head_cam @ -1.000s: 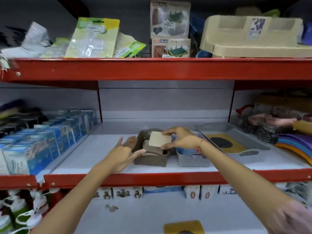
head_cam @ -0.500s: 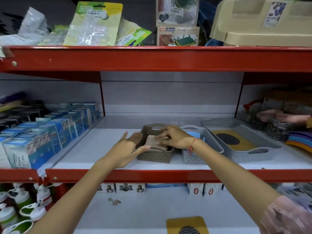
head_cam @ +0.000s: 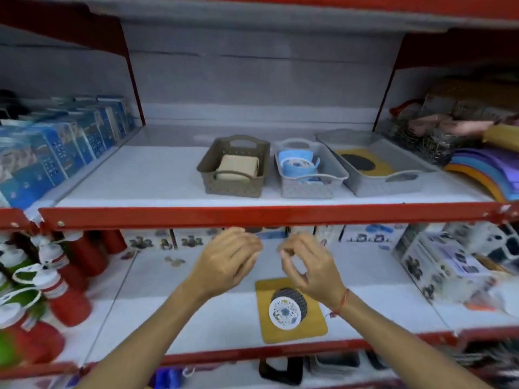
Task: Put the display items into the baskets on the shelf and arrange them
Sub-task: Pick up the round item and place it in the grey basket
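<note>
A brown basket [head_cam: 206, 169] on the middle shelf holds beige square pads [head_cam: 237, 167]. Beside it a grey basket [head_cam: 307, 189] holds blue-and-white round items [head_cam: 297, 165]. Further right, a long grey tray [head_cam: 389, 185] carries a yellow mat with a black disc [head_cam: 362, 162]. On the lower shelf lies another yellow mat [head_cam: 314, 331] with a black disc and a white patterned round coaster [head_cam: 285, 313] on top. My left hand [head_cam: 227, 259] and my right hand [head_cam: 309, 265] hover above the lower shelf just behind that mat, fingers loosely curled and holding nothing.
Blue boxes [head_cam: 53, 153] fill the middle shelf's left bay. Wire racks and coloured mats [head_cam: 486, 175] sit at the right, where another person's hand [head_cam: 460, 126] reaches. Red bottles [head_cam: 67, 290] stand lower left, printed boxes [head_cam: 443, 265] lower right. A red shelf rail [head_cam: 252, 216] crosses above my hands.
My right hand set the beige pad into the brown basket and let go. Both hands dropped from the middle shelf to the lower shelf, and the view tilted down.
</note>
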